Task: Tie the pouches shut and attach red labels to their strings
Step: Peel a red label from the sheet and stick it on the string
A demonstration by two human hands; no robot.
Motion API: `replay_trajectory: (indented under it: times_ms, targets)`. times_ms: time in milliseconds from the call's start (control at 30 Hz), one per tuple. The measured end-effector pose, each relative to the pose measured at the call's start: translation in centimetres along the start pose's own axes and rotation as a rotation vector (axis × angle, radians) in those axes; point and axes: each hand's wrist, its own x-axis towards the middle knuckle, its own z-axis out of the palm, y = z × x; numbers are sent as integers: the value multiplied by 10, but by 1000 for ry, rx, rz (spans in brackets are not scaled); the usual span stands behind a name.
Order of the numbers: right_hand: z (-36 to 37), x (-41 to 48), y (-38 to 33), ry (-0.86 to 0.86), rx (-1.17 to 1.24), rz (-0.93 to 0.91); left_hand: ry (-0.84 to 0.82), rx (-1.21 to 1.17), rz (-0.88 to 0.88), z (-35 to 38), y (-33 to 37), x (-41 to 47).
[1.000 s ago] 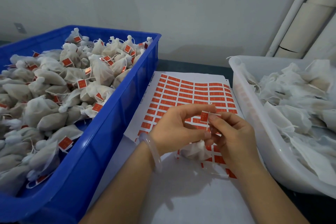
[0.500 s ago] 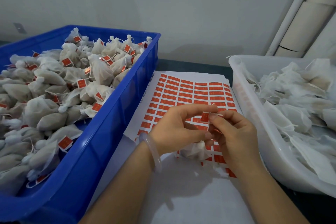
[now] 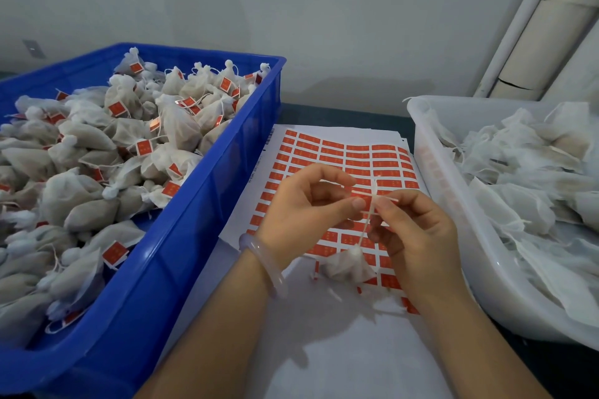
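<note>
Left hand (image 3: 304,207): is pinching the string (image 3: 365,227) between thumb tip and forefinger tip; the other fingers are curling loosely behind, holding nothing.
Right hand (image 3: 418,233): is pinching the same string just beside the left pinch, thumb against forefinger; the other fingers are folding under the palm.
String: is running taut from the two pinches down to the pouch neck; short loose ends are sticking out above and to the right of the fingertips.
Pouch (image 3: 348,264): is hanging by its gathered neck below and between the hands, over the near rows of the label sheet; whether it is touching the paper cannot be told.
Label sheet (image 3: 340,152): is lying flat in the lane between the two bins, red rows showing beyond the hands, its far edge stopping near the dark table strip (image 3: 340,110).
White paper (image 3: 324,350): is lying bare under the forearms, offering the widest open room.
Blue crate (image 3: 207,191): is standing on the left, its right wall bordering the lane, close to the left forearm.
Tied pouches (image 3: 97,155): are heaping inside the crate, red tags showing, some rising above its rim.
White tub (image 3: 453,204): is standing on the right, its rim just beside the right hand.
Untied pouches (image 3: 518,172): are lying piled in the tub.
Bracelet (image 3: 265,262): is sitting on the left wrist.
</note>
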Motion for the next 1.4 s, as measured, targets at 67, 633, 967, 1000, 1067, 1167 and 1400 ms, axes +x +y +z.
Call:
replay_trajectory:
  times_ms: [67, 633, 967, 1000, 1067, 1167, 1400]
  targets:
    - [-1, 0, 0, -20, 27, -5, 13, -5, -3, 1, 0, 0]
    - [2, -3, -1, -79, -36, -43, 25, -34, 77, 4, 5, -7]
    - [2, -5, -7, 8, -102, -151, 46, -33, 53, 4, 5, -6]
    - [1, -5, -6, 25, -107, -158, 49, -34, 48, 4, 5, -6]
    - [1, -5, -6, 62, -110, -156, 54, -36, 37, 5, 5, -6]
    - [2, -5, -5, 89, -114, -155, 47, -23, 26, 4, 5, -6]
    - [3, -4, -6, 92, -141, -165, 35, -8, 12, 4, 4, -6]
